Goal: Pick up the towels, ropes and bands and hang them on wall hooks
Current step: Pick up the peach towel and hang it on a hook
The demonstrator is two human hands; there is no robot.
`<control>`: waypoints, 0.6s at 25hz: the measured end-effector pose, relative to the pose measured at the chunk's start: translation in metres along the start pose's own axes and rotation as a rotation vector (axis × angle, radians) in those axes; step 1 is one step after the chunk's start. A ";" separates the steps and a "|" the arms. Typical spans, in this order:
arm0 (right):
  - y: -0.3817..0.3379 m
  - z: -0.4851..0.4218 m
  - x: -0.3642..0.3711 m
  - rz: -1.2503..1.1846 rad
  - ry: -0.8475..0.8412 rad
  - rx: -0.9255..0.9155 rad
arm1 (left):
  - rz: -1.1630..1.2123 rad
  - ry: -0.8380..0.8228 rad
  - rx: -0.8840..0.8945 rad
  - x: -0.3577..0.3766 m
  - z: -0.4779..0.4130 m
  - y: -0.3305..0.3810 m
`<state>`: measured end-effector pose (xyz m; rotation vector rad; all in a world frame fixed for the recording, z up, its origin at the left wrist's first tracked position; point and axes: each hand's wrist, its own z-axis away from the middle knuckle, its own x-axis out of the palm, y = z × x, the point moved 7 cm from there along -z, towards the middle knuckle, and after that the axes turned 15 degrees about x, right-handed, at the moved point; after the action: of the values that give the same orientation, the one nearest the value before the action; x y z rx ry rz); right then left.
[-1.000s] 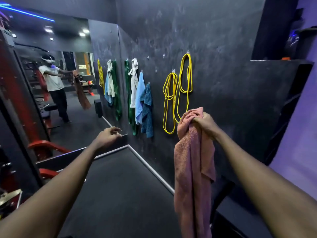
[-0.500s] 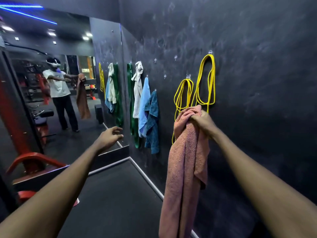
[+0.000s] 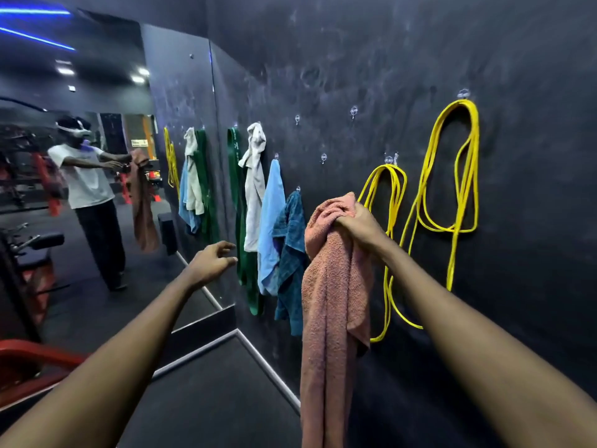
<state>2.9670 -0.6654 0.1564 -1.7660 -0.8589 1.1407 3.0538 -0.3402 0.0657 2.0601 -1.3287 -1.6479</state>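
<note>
While the right hand [image 3: 355,225] grips the bunched top of the salmon terry towel [image 3: 332,295], the rest of the cloth hangs straight down in loose folds. It hangs in front of the dark wall [image 3: 420,43], btwn the dark blue towel [image 3: 290,253] & the lower yellow rope [image 3: 384,202] as seen from here. The left hand [image 3: 211,261] is out in the air toward the mirror [image 3: 97,253], fingers loosely spread, holding nothing.

The towel looks soft, limp & light, prob. no strain for one hand. Its thick pile gives plenty of friction, so a slip seems unlikely, and nothing about it is fragile. Being floppy, it won't keep a shape. It likely needs a fold pushed over a hook w/ enough cloth on each side, else its own weight may drag it off.

Best hold, I'd judge, is where it's gripped now, near one end, w/ the left hand free to pinch out a thinner fold. The clear hooks look small, so a fat wad may not seat. The nearest empty hook [image 3: 323,158] sits just above the towel's top, and a higher hook [image 3: 354,111] is also bare
</note>
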 end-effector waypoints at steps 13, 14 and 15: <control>0.043 -0.248 0.070 0.113 0.181 0.103 | 0.481 -0.468 0.211 0.092 -0.258 0.009; 0.039 -0.257 0.076 0.093 0.165 0.094 | 0.543 -0.487 0.252 0.100 -0.275 0.019; 0.037 -0.265 0.081 0.071 0.146 0.101 | 0.591 -0.463 0.297 0.106 -0.292 0.025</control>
<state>3.2461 -0.6848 0.1555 -1.7835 -0.6457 1.0671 3.2886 -0.5390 0.1155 1.2160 -2.1778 -1.7588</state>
